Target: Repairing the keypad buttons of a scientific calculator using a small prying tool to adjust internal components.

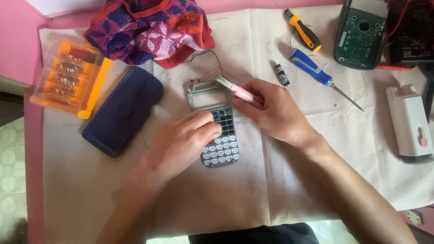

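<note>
I take the grey calculator (217, 122) at the middle of the white cloth (253, 180) as my landmark. My left hand (183, 142) lies across its keypad, fingers curled together and pressing down on the keys. My right hand (275, 110), just right of its top, is clamped on a pink-handled tool (237, 90) whose pale tip touches the upper right corner of the open display frame. Thin wires (217, 63) trail from that top edge towards the patterned towel (149, 29) beyond it.

Left of the calculator lies a dark blue flat case (122, 110), and further left a clear orange bit box (70, 77) sits at the cloth's edge. Up and right of it are a small black cylinder (282, 74), a blue-handled screwdriver (316, 70) and a yellow-and-black screwdriver (304, 30), then a green circuit board in a dark housing (359, 38). Far right a white brush-like device (410, 124) lies near the cloth's border. Below the calculator the cloth is bare down to the near edge.
</note>
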